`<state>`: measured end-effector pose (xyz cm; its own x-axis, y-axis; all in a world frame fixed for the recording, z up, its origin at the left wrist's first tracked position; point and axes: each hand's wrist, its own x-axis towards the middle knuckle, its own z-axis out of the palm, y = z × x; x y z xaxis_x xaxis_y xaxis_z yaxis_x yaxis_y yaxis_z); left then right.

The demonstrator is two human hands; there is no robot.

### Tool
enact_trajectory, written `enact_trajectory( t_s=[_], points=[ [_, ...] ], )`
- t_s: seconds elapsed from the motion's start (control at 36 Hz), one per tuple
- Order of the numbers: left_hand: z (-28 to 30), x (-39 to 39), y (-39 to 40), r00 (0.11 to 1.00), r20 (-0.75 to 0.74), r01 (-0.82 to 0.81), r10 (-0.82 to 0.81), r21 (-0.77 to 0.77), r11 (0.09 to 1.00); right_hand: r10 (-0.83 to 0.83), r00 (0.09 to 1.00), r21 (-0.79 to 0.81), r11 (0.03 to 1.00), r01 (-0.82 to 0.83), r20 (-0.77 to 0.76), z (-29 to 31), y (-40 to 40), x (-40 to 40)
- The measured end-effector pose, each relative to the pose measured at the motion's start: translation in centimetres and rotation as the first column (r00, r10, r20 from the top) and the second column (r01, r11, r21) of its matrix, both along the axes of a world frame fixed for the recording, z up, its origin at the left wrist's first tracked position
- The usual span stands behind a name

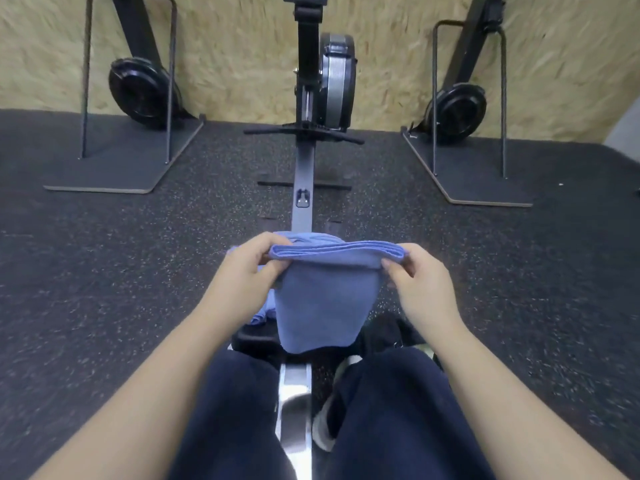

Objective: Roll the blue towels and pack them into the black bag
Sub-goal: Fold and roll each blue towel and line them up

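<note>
Left hand (247, 268) pinches the left end of a folded blue towel (325, 299); right hand (417, 275) pinches its right end, so the towel hangs between them above the rowing machine's rail (303, 188). Two hands, one held towel. More blue cloth (261, 313) lies partly hidden behind it; its count cannot be told.
</note>
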<state>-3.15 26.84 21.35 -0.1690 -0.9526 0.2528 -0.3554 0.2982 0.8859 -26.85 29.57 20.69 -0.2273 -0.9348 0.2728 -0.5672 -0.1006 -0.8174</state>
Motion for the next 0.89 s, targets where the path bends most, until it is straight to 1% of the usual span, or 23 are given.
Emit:
enact_trajectory(
  t_s=[0.03,0.08,0.11,0.14,0.19,0.28,0.36,0.44,0.58,0.69,0.75,0.83,0.89],
  points=[
    [-0.8,-0.2,-0.3,0.999,-0.049,0.016,-0.014,0.041,0.999,-0.009,1.0,0.002,1.0,0.009,-0.022,-0.7,-0.4,-0.1],
    [-2.1,-0.7,-0.8,0.99,-0.133,0.055,-0.04,0.107,0.993,-0.045,0.99,-0.014,0.999,0.043,-0.136,-1.9,-1.1,-0.2],
    [-2.6,-0.9,-1.1,0.986,-0.162,0.068,-0.048,0.125,0.99,-0.062,0.98,-0.019,0.998,0.059,-0.19,-2.5,-1.5,-0.2],
    [-3.1,-1.1,-1.4,0.983,-0.179,0.076,-0.051,0.135,0.988,-0.068,0.975,-0.019,0.998,0.066,-0.21,-2.9,-1.8,-0.2],
    [-4.0,-1.4,-2.1,0.98,-0.193,0.081,-0.052,0.148,0.986,-0.06,0.984,0.001,0.998,0.061,-0.166,-3.6,-2.2,0.0],
    [-5.1,-1.5,-3.5,0.978,-0.207,0.07,-0.039,0.146,0.987,-0.06,0.997,0.064,0.996,0.063,-0.047,-4.5,-3.1,0.2],
    [-6.7,-1.5,-5.1,0.977,-0.209,0.06,-0.033,0.126,0.99,-0.068,0.997,0.096,0.993,0.07,-0.023,-5.9,-4.5,0.1],
    [-8.9,-1.4,-6.9,0.984,-0.177,0.064,-0.035,0.157,0.986,-0.061,0.997,0.135,0.989,0.067,-0.049,-7.8,-6.2,0.1],
    [-12.9,-1.4,-10.4,0.998,-0.063,0.026,-0.01,0.248,0.968,-0.069,0.991,0.274,0.957,0.099,-0.117,-11.3,-9.3,0.0],
    [-15.6,-1.6,-13.6,1.0,-0.027,0.009,0.0,0.322,0.947,-0.094,0.986,0.302,0.944,0.132,-0.137,-13.3,-12.4,-0.4],
    [-16.2,-1.9,-15.2,1.0,-0.014,-0.006,0.01,0.289,0.957,-0.101,0.979,0.292,0.945,0.151,-0.179,-14.3,-14.1,-0.7],
    [-17.3,-1.9,-17.9,0.996,0.085,-0.036,0.017,0.223,0.974,-0.098,0.963,0.277,0.946,0.168,-0.25,-15.4,-16.7,-1.0],
    [-18.0,-1.9,-19.6,0.99,0.134,-0.065,0.034,0.233,0.97,-0.088,0.965,0.287,0.945,0.159,-0.246,-15.9,-18.4,-1.2]
  ],
)
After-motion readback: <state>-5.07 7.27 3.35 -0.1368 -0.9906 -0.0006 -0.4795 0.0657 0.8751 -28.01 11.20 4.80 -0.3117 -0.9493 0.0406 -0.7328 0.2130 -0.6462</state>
